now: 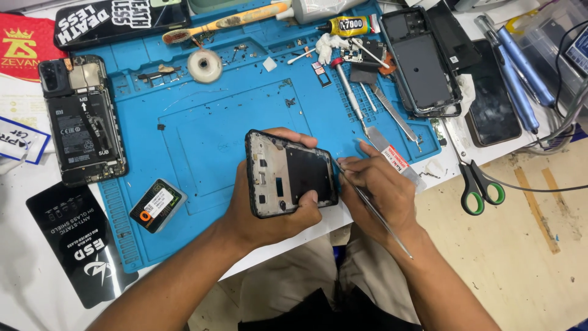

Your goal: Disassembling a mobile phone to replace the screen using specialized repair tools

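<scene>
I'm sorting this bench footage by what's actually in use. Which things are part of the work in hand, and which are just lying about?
In hand:
left hand holding phone frame
right hand holding thin metal tool

Lying about:
opened phone
scissors
glue tube
tape roll
blue mat

Both forearms bare to the frame edge, no sleeves showing. Left hand and right hand: no gloves, rings, watch or wrist strap visible; fingers bare, nails short. Lower body: light khaki/beige trousers at the knees, with dark black fabric between them at the bottom edge; can't tell what garment that is.
</scene>
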